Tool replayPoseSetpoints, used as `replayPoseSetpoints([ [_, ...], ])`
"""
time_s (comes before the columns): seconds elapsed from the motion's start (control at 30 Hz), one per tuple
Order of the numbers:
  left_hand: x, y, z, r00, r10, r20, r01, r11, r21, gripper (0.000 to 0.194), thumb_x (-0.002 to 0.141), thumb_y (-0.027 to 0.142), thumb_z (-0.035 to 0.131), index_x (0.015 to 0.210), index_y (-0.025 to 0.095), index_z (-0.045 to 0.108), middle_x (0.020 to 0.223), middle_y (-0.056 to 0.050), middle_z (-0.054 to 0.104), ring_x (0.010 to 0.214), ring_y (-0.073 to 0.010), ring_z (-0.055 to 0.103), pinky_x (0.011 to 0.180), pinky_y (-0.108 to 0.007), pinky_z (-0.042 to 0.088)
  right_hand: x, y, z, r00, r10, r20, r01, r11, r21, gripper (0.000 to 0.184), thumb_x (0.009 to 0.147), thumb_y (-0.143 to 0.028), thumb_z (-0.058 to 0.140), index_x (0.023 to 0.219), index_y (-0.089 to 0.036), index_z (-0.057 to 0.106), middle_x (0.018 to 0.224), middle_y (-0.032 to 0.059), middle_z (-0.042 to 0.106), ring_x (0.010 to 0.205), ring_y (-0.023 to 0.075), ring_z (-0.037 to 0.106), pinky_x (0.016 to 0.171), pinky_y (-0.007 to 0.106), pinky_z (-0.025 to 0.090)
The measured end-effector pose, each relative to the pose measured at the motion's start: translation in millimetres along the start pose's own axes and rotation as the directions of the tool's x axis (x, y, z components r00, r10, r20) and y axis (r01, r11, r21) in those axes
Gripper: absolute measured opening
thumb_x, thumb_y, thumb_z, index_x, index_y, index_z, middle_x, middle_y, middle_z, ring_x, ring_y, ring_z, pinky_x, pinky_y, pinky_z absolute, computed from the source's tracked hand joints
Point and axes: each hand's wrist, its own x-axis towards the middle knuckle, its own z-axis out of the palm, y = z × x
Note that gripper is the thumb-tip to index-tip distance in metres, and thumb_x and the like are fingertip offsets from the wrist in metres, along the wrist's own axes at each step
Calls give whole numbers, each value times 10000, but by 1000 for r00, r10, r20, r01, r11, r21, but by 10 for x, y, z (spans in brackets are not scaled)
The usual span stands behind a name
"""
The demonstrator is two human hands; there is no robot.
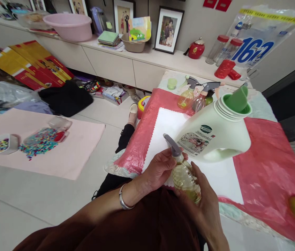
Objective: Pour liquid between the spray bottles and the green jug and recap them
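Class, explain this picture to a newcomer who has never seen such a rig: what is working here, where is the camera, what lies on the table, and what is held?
There is no machine: these are a person's bare hands, seen by one camera worn on the head, looking forward and down. The left hand grips the spray bottle near its neck; the right hand holds its body. On the table, over a red cover, lies a white sheet bearing a big jug. More spray bottles stand behind.

The jug (215,134) blocks ahead; white sheet's (161,130) left is open.
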Motion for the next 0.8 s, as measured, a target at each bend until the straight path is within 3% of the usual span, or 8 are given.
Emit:
replayPoseSetpoints([
  [0.13, -14, 12, 30, 1000, -2, 9, 3, 1000, -5, 442, 705, 285, 885, 1100, 148, 743, 1003, -75, 777, 1018, -211, 694, 955, -340, 471, -6, -31, 28, 998, 33, 53, -40, 990, 135, 745, 929, -561, 686, 1553, -339, 345, 1428, -13, 470, 1273, 180, 518, 1013, 256, 524],
  [0.23, -30, 16, 54, 1000, 0, -20, 0, 1000, -13, 427, 746, 278, 844, 1131, 148, 712, 1026, -90, 781, 1011, -215, 705, 921, -344, 496, -8, -89, 55, 993, 100, 70, -113, 968, 223, 741, 924, -566, 686, 1544, -322, 363, 1433, -3, 467, 1269, 195, 522, 1037, 281, 511],
  [0.4, -51, 2, 76, 997, 47, -61, -47, 999, 7, 340, 784, 321, 808, 1060, 173, 676, 1006, -89, 780, 976, -217, 712, 838, -332, 516, -17, -92, 123, 989, 135, 55, -144, 963, 228, 755, 904, -584, 697, 1542, -361, 360, 1426, -24, 471, 1272, 199, 518, 1062, 302, 484],
  [0.6, -50, 20, 121, 991, 85, -103, -77, 994, 80, 406, 665, 360, 915, 960, 163, 717, 856, -28, 753, 867, -158, 690, 892, -320, 495, -19, -136, 141, 991, 127, 32, -131, 966, 224, 742, 913, -584, 687, 1538, -323, 384, 1430, 10, 468, 1284, 226, 506, 1079, 349, 476],
  [0.8, -48, 64, 101, 987, 47, -155, -32, 995, 98, 450, 595, 374, 948, 949, 150, 781, 867, -20, 736, 849, -157, 681, 925, -330, 484, -37, -102, 152, 994, 102, 35, -107, 969, 225, 763, 917, -583, 687, 1549, -284, 380, 1432, 29, 468, 1286, 222, 509, 1074, 319, 488],
])
